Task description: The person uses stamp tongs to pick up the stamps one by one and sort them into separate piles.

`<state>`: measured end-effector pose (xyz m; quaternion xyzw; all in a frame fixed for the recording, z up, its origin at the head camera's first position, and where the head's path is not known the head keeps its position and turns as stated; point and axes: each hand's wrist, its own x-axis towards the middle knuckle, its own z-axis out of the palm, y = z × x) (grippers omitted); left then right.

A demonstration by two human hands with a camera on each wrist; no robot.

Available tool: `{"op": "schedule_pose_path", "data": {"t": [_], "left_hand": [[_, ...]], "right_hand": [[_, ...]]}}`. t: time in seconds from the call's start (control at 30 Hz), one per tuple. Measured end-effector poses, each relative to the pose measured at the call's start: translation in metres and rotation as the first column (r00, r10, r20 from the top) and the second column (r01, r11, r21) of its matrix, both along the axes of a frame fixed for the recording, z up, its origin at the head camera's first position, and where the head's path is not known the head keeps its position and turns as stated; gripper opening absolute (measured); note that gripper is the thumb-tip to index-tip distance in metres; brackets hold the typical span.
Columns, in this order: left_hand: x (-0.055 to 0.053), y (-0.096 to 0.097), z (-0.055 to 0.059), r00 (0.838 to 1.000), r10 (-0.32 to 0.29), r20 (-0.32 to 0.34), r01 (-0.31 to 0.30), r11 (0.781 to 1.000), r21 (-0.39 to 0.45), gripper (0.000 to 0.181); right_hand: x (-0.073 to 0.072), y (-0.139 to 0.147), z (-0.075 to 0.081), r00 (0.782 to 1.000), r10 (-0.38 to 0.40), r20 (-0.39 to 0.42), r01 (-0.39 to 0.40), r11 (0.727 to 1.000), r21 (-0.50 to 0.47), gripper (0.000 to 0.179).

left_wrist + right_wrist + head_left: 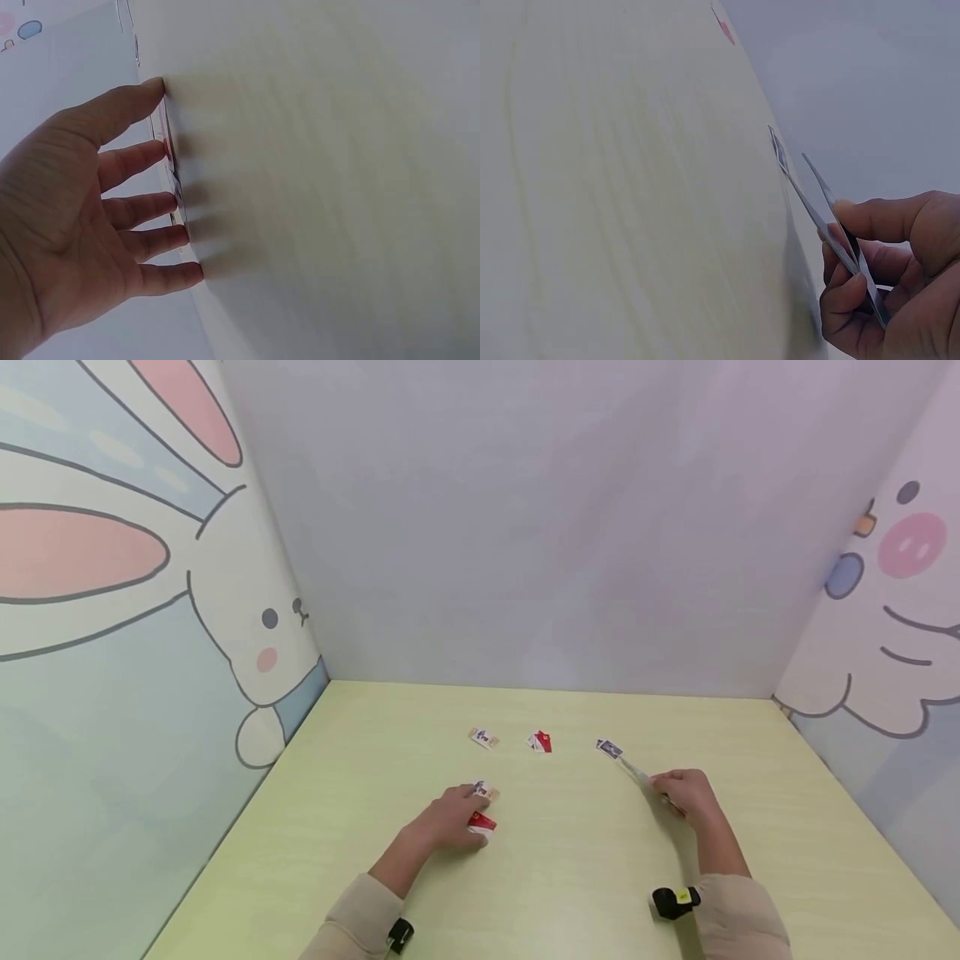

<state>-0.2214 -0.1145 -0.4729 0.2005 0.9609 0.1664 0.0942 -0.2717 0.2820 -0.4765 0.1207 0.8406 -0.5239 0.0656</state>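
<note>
My right hand (686,793) grips metal tweezers (810,208) between thumb and fingers. Their prongs stand apart, and one tip reaches the near edge of a dark blue-and-white card (611,749), overlapping another small piece. My left hand (450,820) lies low at the table, fingers spread and fairly straight in the left wrist view. Its fingertips touch down around a red-and-white card (482,821) and a beige card with a dark figure (486,791), both partly hidden by the fingers.
Farther back lie a beige card group (483,738) and a fanned red-and-white card group (543,742). The pale yellow table (570,860) meets a plain grey back wall (540,568). Side walls carry a cartoon rabbit (247,577) and a pink-nosed character (911,547).
</note>
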Motion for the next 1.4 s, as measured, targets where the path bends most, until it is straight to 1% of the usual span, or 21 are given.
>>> {"op": "schedule_pose_path", "data": {"t": [0.13, 0.3, 0.53, 0.67, 0.77, 1.03, 1.1, 1.17, 1.23, 1.33, 1.4], "left_hand": [[0.0, -0.001, 0.0, 1.0, -0.001, -0.003, 0.001, 1.0, -0.001, 0.057], [-0.002, -0.001, 0.0, 1.0, -0.004, -0.005, 0.004, 1.0, -0.001, 0.057], [0.0, -0.001, -0.001, 1.0, -0.004, 0.007, 0.004, 1.0, 0.011, 0.057], [0.0, -0.001, -0.001, 1.0, -0.01, 0.006, 0.01, 1.0, 0.011, 0.057], [0.001, -0.002, 0.0, 1.0, -0.009, 0.007, 0.009, 1.0, 0.013, 0.057], [0.001, -0.002, -0.001, 1.0, -0.019, 0.0, 0.019, 1.0, 0.019, 0.056], [0.001, -0.002, -0.001, 1.0, -0.02, 0.001, 0.02, 1.0, 0.016, 0.056], [0.001, -0.002, -0.001, 1.0, -0.016, 0.004, 0.016, 1.0, 0.018, 0.056], [0.001, -0.002, -0.001, 1.0, -0.011, 0.008, 0.011, 1.0, 0.018, 0.056], [0.0, -0.002, -0.002, 1.0, -0.006, 0.012, 0.005, 1.0, 0.018, 0.056], [-0.001, -0.002, -0.002, 1.0, -0.007, 0.011, 0.006, 1.0, 0.016, 0.056]], "right_hand": [[0.006, 0.0, 0.001, 1.0, -0.001, -0.007, 0.001, 1.0, -0.003, 0.029], [0.013, -0.001, 0.003, 0.999, 0.035, -0.021, -0.035, 0.999, -0.002, 0.03], [0.021, -0.009, 0.007, 0.996, 0.072, -0.061, -0.074, 0.997, -0.029, 0.031], [0.024, -0.015, 0.01, 0.991, 0.098, -0.091, -0.097, 0.995, 0.016, 0.032], [0.025, -0.018, 0.013, 0.985, 0.117, -0.129, -0.11, 0.992, 0.062, 0.031], [0.028, -0.026, 0.015, 0.968, 0.162, -0.194, -0.144, 0.984, 0.104, 0.026], [0.029, -0.028, 0.015, 0.958, 0.191, -0.213, -0.17, 0.979, 0.112, 0.025], [0.03, -0.03, 0.015, 0.943, 0.231, -0.24, -0.204, 0.97, 0.13, 0.024], [0.031, -0.032, 0.015, 0.922, 0.281, -0.267, -0.244, 0.956, 0.165, 0.022], [0.03, -0.033, 0.014, 0.881, 0.363, -0.304, -0.297, 0.924, 0.241, 0.02], [0.029, -0.034, 0.012, 0.864, 0.391, -0.317, -0.31, 0.909, 0.278, 0.019]]}}
